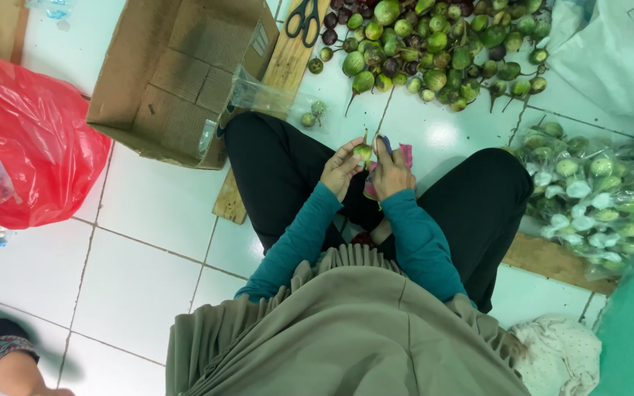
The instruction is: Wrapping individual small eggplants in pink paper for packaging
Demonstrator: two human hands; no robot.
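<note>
Eggplant (363, 152), small, firm and likely light, sat pinched in the left hand (340, 169); the right hand (392, 174) gripped a pink cloth (405, 155); best held around its middle.

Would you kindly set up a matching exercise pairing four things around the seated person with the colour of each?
Things:
1. plastic bag on the floor at the left of the picture
2. scissors on the wooden board
3. sleeves of the seated person
4. open box

Colours:
A. brown cardboard
B. teal
C. red
D. black handles

Pairs: 1-C, 2-D, 3-B, 4-A
</note>
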